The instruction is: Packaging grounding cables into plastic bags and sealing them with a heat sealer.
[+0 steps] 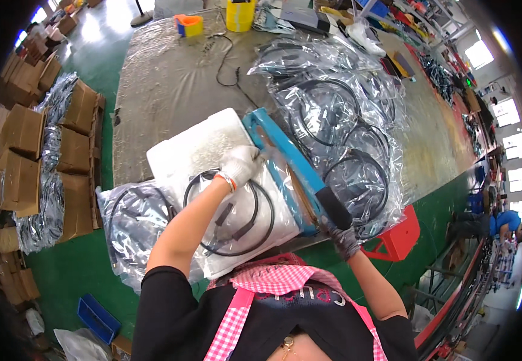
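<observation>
One clear bag with a coiled black cable inside lies flat on the white pad, right in front of you, its open edge under the blue sealer bar. The sealer's long axis runs diagonally, far-left to near-right, along the bag's right side. Your left hand is nearer the bag: gloved, fingers loosely curled, pressing the bag's top edge by the bar; it grips nothing that I can see. Your right hand is closed around the sealer's black handle at the near end, off the pad's right corner. More bagged cables: a pile right of the sealer, another hanging off the bench at left. Cardboard boxes sit on the green floor further left.
</observation>
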### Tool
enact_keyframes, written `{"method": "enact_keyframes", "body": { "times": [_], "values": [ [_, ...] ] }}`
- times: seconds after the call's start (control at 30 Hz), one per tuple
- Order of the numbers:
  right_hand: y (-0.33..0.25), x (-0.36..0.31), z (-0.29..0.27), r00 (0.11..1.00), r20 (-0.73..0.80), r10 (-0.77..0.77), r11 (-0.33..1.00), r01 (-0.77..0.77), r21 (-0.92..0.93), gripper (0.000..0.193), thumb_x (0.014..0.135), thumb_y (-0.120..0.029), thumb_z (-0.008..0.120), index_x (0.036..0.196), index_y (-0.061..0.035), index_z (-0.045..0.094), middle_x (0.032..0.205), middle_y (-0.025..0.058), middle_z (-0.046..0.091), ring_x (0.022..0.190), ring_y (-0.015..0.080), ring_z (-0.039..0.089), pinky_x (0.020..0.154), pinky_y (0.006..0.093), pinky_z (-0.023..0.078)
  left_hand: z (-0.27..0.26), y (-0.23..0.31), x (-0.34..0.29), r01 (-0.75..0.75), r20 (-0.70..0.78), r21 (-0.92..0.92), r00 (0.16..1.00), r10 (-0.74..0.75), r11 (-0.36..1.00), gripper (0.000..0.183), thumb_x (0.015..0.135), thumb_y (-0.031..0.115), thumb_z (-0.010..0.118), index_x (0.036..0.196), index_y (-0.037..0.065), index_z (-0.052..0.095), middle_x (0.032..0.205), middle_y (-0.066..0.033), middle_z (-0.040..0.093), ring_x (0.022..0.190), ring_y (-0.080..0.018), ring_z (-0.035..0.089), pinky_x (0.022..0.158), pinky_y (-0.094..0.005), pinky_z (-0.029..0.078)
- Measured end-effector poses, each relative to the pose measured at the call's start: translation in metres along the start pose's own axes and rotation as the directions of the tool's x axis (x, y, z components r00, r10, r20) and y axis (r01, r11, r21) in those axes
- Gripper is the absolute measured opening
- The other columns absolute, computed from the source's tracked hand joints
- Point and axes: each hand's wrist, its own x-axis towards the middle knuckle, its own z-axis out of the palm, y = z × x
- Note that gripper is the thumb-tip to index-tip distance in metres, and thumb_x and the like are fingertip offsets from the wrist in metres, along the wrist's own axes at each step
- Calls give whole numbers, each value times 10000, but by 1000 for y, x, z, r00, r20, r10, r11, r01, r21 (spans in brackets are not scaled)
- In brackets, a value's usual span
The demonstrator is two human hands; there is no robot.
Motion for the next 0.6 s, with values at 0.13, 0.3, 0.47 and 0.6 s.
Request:
{"method": "enact_keyframes", "body": {
  "times": [0.13, 0.3, 0.47, 0.6],
  "values": [
    [-3, 81, -1, 978, -33, -206, 978, 207, 29, 412, 800, -129, 702, 1179, -68, 551, 1080, 92, 626, 954, 178, 607, 850, 299, 487, 26, 38, 12, -61, 178, 120, 983, 39, 991, 334, 878, 438, 542, 881, 138, 688, 922, -127, 677, 858, -325, 652, 757, -413, 511],
    [-63, 200, 50, 985, 93, 147, 987, -153, 51, 235, 871, -200, 649, 1008, -10, 636, 808, 60, 663, 746, 156, 591, 699, 309, 480, -4, 24, 7, -30, 60, 157, 998, 21, 987, 386, 914, 463, 469, 1021, 151, 670, 922, -133, 682, 856, -324, 657, 731, -426, 507],
    [-31, 279, 76, 998, 67, -11, 992, 2, 130, 338, 932, -369, 575, 987, -47, 661, 796, 21, 643, 630, 117, 531, 573, 267, 443, -19, -30, -12, 187, -109, 245, 980, -165, 951, 492, 935, 531, 359, 1027, 163, 672, 836, -164, 679, 809, -351, 657, 716, -452, 511],
    [-97, 225, 40, 921, 256, 292, 928, -338, 158, 327, 931, -310, 555, 1104, -38, 607, 968, 70, 656, 767, 177, 597, 694, 313, 480, -25, -35, -16, 245, -171, 153, 961, -219, 957, 476, 938, 514, 375, 975, 148, 677, 819, -184, 666, 786, -352, 652, 691, -449, 505]
  ]
}}
